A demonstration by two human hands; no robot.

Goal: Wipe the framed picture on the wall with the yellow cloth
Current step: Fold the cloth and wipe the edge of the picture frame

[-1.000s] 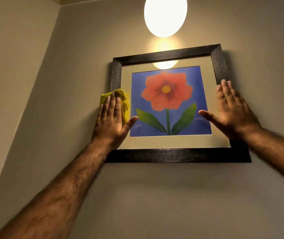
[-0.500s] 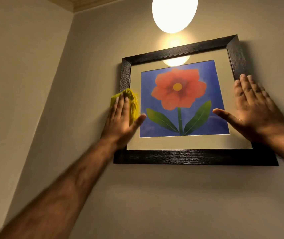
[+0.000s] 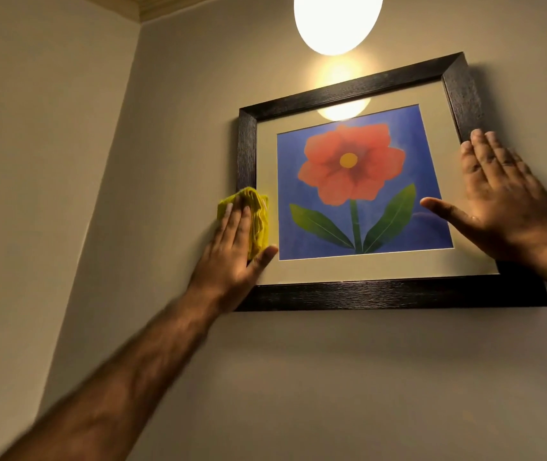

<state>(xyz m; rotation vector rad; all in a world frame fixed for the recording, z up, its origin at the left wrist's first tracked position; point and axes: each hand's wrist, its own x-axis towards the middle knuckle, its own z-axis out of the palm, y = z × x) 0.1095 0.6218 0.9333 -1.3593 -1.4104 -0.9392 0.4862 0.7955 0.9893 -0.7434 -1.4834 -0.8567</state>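
A picture of a red flower on blue, in a dark wooden frame [image 3: 395, 296], hangs on the beige wall. My left hand [image 3: 232, 244] presses a folded yellow cloth [image 3: 258, 214] flat against the frame's left side, low down, with the thumb on the mat. My right hand [image 3: 504, 201] lies flat and spread against the frame's right side, fingers up, thumb over the glass, holding nothing. The cloth's lower part is hidden under my left palm.
A glowing oval lamp [image 3: 337, 18] hangs just above the frame, and it reflects in the glass. A wall corner [image 3: 132, 94] runs down to the left of the picture. Bare wall lies below the frame.
The view has swung left, so the picture now sits further right. My left hand with the cloth has slipped slightly down the frame's left side. The right hand keeps its place.
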